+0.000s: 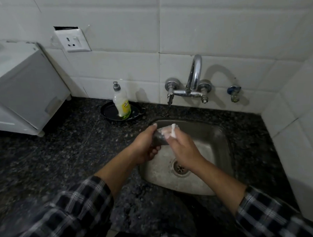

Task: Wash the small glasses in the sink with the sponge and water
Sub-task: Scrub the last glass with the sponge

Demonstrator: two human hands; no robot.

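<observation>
One dark speckled table (62, 145) carries the steel sink (224, 138). Over its back-left corner the left hand (146, 146) curls its fingers round a small glass (160, 139), while the right hand (184, 149) pinches a white, soapy sponge (172, 132) at the glass's mouth. The glass looks light, stiff and breakable (wet and sudsy, so likely slippery), so a full wrap round its body seems safest; the soft sponge can be squeezed anywhere.

Left grip (144, 148): centre of frame, fingers curled round the small glass (159, 137), thumb on top.
Right grip (183, 149): just right of it, fingertips pinching what seems to be the sponge (172, 131), foam-blurred.
Forearms (218, 178): bare, rising from the lower corners, checked sleeves (75, 213) pushed back.
</observation>
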